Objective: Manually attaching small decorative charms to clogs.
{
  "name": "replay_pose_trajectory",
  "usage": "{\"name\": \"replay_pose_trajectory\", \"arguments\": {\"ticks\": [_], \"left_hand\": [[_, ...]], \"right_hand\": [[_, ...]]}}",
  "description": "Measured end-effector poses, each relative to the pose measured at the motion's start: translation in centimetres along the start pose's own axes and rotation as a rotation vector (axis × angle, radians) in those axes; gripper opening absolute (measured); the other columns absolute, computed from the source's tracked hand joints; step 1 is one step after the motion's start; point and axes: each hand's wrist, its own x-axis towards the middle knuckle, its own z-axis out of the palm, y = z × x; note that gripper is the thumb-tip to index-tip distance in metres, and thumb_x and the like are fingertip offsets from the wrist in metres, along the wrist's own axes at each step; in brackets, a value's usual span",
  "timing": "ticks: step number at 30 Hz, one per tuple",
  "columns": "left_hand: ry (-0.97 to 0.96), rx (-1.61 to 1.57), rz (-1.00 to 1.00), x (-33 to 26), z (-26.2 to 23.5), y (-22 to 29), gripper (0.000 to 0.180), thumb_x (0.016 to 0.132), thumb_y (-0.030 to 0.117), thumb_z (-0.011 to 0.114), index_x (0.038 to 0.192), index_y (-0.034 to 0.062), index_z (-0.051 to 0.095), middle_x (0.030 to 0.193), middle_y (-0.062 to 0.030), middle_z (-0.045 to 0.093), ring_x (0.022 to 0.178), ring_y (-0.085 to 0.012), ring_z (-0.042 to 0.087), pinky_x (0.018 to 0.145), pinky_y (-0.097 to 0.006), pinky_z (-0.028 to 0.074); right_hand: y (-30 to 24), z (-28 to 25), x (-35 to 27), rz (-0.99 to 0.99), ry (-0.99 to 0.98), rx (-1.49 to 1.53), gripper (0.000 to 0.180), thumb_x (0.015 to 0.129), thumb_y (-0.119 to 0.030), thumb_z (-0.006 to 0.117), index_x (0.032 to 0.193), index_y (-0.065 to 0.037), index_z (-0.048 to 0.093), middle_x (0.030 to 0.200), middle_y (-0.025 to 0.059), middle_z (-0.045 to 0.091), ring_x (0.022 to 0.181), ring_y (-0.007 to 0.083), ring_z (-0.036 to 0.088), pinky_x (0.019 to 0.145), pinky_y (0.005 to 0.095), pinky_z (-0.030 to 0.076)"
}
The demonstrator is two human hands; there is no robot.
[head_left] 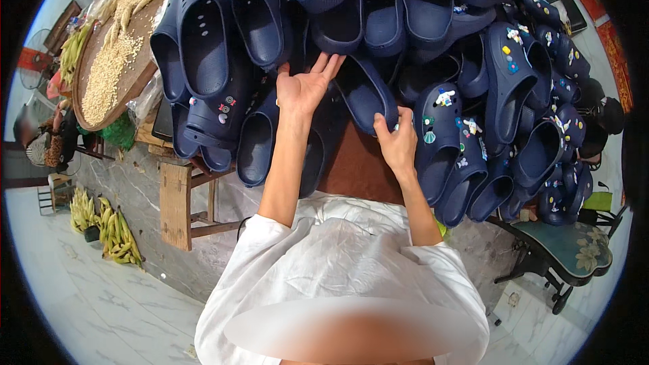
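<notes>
A heap of navy blue foam clogs spreads in front of me, many with small coloured charms on their tops. My right hand (397,140) grips the heel end of one clog (364,88), which lies tilted with its open foot bed facing me. My left hand (305,89) is palm up with the fingers stretched out, its fingertips at the underside of another clog (336,30) in the pile. A plain clog with holes (203,34) lies to the left. On the right rests a clog with a shell charm (438,138).
A brown surface (358,165) shows between the clogs close to me. Left of it stands a wooden stool (177,206). Farther left are a round tray of pale kernels (101,105) and corn cobs (118,233) on the floor. A dark wheeled chair (568,247) is at the right.
</notes>
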Motion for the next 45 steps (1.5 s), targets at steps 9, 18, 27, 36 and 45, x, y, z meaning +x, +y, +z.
{"name": "replay_pose_trajectory", "arguments": {"ticks": [9, 18, 27, 36, 45], "left_hand": [[0.184, 0.565, 0.08, 0.8, -1.6, 2.4, 0.072, 0.102, 0.048, 0.033, 0.151, 0.0, 0.012, 0.151, -0.0245, 0.033, 0.118, -0.0438, 0.048, 0.095, -0.049, 0.048], [0.17, 0.617, 0.206, 2.7, -1.9, 4.5, 0.026, 0.1, 0.009, 0.041, 0.121, -0.007, 0.038, 0.123, -0.0305, 0.05, 0.106, -0.0378, 0.057, 0.092, -0.049, 0.053], [0.187, 0.532, 0.3, 2.8, -2.3, 3.2, 0.021, 0.098, 0.003, 0.045, 0.116, -0.0072, 0.046, 0.116, -0.0235, 0.051, 0.104, -0.0337, 0.058, 0.098, -0.048, 0.051], [0.165, 1.337, 0.532, -4.4, -5.7, -3.9, 0.047, 0.097, 0.008, 0.05, 0.141, -0.0045, 0.037, 0.133, -0.0218, 0.051, 0.116, -0.0272, 0.057, 0.097, -0.037, 0.05], [-0.212, 2.4, 0.691, -9.8, -11.7, -7.2, 0.054, 0.077, 0.007, 0.071, 0.128, 0.0045, 0.055, 0.125, -0.0151, 0.055, 0.119, -0.0281, 0.053, 0.1, -0.038, 0.041]], "right_hand": [[-0.9, -1.7, -1.9, -0.2, 0.068, -0.189, 0.05, 0.08, -0.029, 0.074, 0.111, 0.0, 0.048, 0.088, 0.0263, 0.064, 0.08, 0.0447, 0.065, 0.07, 0.0497, 0.051], [0.3, -4.6, -3.8, -0.154, 0.082, -0.212, 0.045, 0.084, -0.025, 0.07, 0.116, -0.001, 0.048, 0.093, 0.0265, 0.065, 0.083, 0.0447, 0.065, 0.072, 0.0491, 0.052], [8.2, -5.8, -14.5, 0.22, -0.099, 0.546, 0.046, 0.09, -0.001, 0.057, 0.128, 0.003, 0.032, 0.127, 0.0217, 0.045, 0.11, 0.0242, 0.054, 0.084, 0.0352, 0.052], [9.7, -2.8, -17.6, 0.497, -0.52, 0.578, 0.047, 0.09, -0.022, 0.071, 0.116, 0.002, 0.04, 0.086, 0.0081, 0.06, 0.072, 0.0131, 0.058, 0.062, 0.0278, 0.049], [8.7, -4.2, -16.2, 0.203, -0.544, 0.02, 0.059, 0.09, -0.031, 0.07, 0.128, 0.005, 0.042, 0.099, 0.0187, 0.059, 0.084, 0.0287, 0.062, 0.074, 0.04, 0.05]]}}
